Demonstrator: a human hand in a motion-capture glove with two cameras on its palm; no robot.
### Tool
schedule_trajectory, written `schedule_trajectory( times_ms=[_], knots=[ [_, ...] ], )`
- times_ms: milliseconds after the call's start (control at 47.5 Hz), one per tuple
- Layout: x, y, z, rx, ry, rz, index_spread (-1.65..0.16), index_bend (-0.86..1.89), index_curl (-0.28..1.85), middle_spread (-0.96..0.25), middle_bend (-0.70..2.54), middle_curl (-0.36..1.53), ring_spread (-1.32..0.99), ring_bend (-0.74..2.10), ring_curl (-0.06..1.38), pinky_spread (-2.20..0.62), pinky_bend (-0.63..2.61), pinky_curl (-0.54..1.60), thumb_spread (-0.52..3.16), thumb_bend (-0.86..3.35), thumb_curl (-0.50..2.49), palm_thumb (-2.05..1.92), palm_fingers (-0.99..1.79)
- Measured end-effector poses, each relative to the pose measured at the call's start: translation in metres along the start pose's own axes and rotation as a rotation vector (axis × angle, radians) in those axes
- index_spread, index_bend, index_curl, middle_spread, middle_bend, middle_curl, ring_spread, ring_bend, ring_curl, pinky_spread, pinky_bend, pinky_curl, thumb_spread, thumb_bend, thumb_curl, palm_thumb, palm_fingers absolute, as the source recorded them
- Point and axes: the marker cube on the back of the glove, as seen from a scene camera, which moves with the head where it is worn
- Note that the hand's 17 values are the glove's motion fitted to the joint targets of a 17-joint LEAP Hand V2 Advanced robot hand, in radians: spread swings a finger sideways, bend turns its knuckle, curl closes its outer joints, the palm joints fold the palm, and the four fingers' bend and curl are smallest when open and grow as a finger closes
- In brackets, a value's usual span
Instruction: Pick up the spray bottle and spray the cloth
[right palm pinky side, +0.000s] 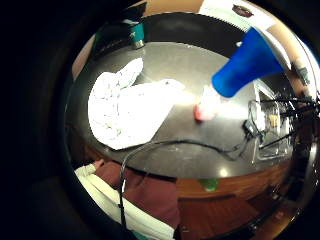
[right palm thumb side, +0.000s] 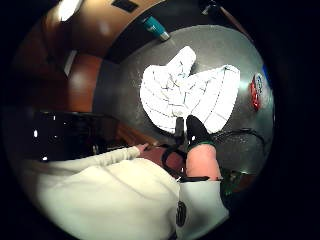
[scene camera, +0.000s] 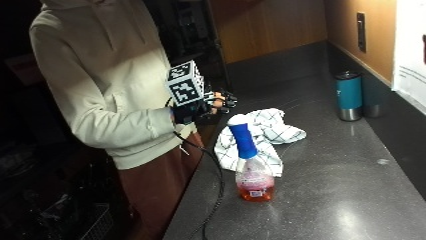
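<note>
Gloved right hand (scene camera: 203, 107) hovers empty, fingers relaxed, beside the cloth (scene camera: 261, 137) (bottle untouched): next, reach the spray bottle (scene camera: 251, 167) and grip its neck.

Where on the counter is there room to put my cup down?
Bare counter lies between the cloth and the teal tumbler, and in front of the spray bottle. It is crowded where bottle and cloth sit close by the gloved hand.
</note>
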Motion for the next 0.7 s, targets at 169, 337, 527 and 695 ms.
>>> schedule_trajectory(
  times_ms=[169,337,527,695],
  knots=[
    [0.01,0.012,-0.01,0.036,-0.014,0.017,-0.3,0.26,0.19,-0.03,0.27,0.15,0.0,0.24,0.12,0.13,0.26,0.15,0.65,0.32,0.22,0.65,0.45],
    [0.023,0.026,-0.015,0.109,-0.044,0.064,-0.34,0.21,0.24,-0.03,0.26,0.2,0.0,0.25,0.16,0.16,0.22,0.19,0.81,0.25,0.28,0.7,0.47],
    [0.039,0.041,-0.029,0.265,-0.105,0.115,-0.35,0.16,0.27,-0.04,0.26,0.25,-0.01,0.26,0.2,0.16,0.19,0.22,0.87,0.18,0.34,0.74,0.53],
    [0.058,0.055,-0.032,0.43,-0.187,0.207,-0.35,0.13,0.27,-0.05,0.26,0.29,-0.03,0.29,0.23,0.15,0.2,0.25,0.89,0.11,0.39,0.76,0.55]
  ],
)
